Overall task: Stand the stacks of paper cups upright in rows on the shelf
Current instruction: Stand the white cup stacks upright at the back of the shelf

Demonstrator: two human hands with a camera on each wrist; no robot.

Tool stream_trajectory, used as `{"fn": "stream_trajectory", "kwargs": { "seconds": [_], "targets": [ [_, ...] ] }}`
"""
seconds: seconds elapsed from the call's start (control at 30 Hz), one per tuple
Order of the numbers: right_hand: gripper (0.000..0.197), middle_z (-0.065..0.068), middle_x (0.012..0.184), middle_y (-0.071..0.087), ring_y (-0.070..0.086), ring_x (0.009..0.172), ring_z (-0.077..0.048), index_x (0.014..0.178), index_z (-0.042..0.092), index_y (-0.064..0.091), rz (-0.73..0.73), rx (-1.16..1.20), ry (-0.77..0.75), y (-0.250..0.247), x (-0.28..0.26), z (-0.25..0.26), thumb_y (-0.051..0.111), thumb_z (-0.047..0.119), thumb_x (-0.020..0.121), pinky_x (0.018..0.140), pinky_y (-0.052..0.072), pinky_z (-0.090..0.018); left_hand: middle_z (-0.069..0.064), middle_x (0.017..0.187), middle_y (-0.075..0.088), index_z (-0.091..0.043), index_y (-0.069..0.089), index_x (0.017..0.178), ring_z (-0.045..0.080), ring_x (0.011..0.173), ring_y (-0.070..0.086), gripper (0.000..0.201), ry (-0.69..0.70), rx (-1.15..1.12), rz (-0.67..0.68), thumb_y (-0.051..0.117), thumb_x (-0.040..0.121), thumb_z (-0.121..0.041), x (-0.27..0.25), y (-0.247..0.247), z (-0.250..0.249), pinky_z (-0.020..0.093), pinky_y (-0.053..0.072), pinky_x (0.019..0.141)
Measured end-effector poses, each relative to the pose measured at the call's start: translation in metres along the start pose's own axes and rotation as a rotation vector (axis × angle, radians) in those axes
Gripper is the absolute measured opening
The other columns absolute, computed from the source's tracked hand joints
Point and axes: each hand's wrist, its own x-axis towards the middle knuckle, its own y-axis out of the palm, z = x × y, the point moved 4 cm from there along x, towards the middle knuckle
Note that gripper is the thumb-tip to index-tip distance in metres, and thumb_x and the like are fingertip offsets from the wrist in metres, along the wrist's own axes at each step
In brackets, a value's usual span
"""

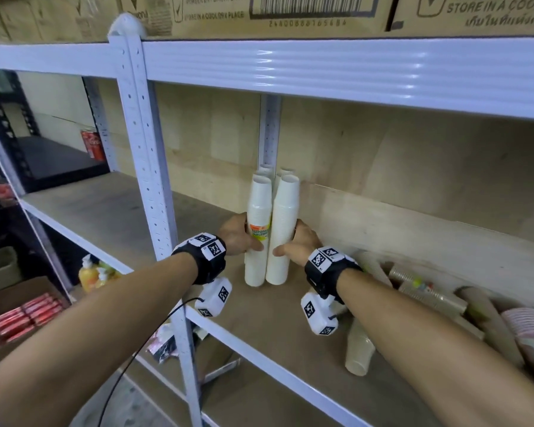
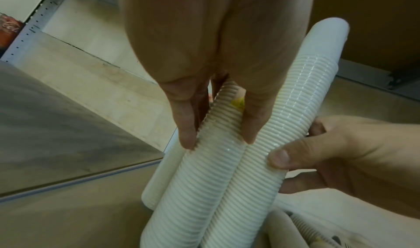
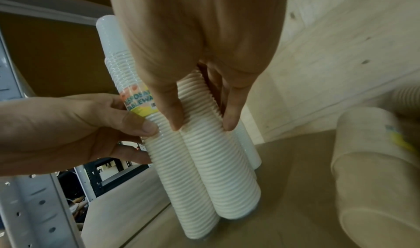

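White paper-cup stacks (image 1: pixel 257 229), four counted, stand upright on the shelf (image 1: pixel 111 211); our left hand (image 1: pixel 238 237) and right hand (image 1: pixel 299 241) each curl fingers (image 2: pixel 254 122) around one front stack; rear two mostly hidden.

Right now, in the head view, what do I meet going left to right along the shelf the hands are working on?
White shelf upright → left hand → labelled white cup stack → plain white cup stack → right hand → beige cup stack lying down → clear-wrapped cup stack lying down → pink patterned cups.
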Motion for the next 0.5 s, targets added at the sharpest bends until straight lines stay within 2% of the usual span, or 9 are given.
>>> {"fn": "stream_trajectory", "kwargs": {
  "seconds": [0.13, 0.3, 0.43, 0.5],
  "targets": [
    [0.066, -0.002, 0.119, 0.062, 0.059, 0.110, -0.022, 0.123, 0.016, 0.051, 0.028, 0.017, 0.026, 0.011, -0.001, -0.007, 0.083, 0.010, 0.066, 0.090, 0.049, -0.035, 0.004, 0.108, 0.071, -0.015, 0.068, 0.107, 0.023, 0.103, 0.066, 0.041, -0.048, -0.026, 0.017, 0.084, 0.070, -0.009, 0.001, 0.009, 0.014, 0.046, 0.054, 0.094],
    [0.066, -0.004, 0.119, 0.063, 0.060, 0.112, -0.024, 0.124, 0.012, 0.051, 0.048, 0.066, 0.032, 0.019, -0.002, -0.014, 0.083, 0.004, 0.067, 0.093, 0.050, -0.038, 0.004, 0.110, 0.071, -0.013, 0.067, 0.110, 0.023, 0.104, 0.066, 0.041, -0.032, -0.050, 0.016, 0.082, 0.072, -0.011, 0.001, 0.009, 0.012, 0.045, 0.053, 0.095],
    [0.064, 0.000, 0.117, 0.065, 0.062, 0.107, -0.021, 0.120, 0.018, 0.053, 0.054, 0.052, -0.020, 0.008, 0.000, -0.004, 0.084, 0.014, 0.065, 0.094, 0.051, -0.039, -0.003, 0.109, 0.070, -0.019, 0.059, 0.120, 0.016, 0.100, 0.067, 0.060, 0.030, -0.076, 0.011, 0.086, 0.066, -0.022, 0.002, -0.008, -0.008, 0.043, 0.057, 0.089],
    [0.058, 0.002, 0.117, 0.065, 0.062, 0.106, -0.019, 0.115, 0.022, 0.053, 0.055, 0.037, -0.058, -0.004, 0.002, 0.007, 0.084, 0.020, 0.065, 0.093, 0.051, -0.039, -0.001, 0.110, 0.069, -0.018, 0.056, 0.122, 0.018, 0.099, 0.067, 0.069, 0.055, -0.044, -0.020, 0.088, 0.062, -0.031, 0.005, -0.023, -0.021, 0.042, 0.058, 0.086]
  ]
}}
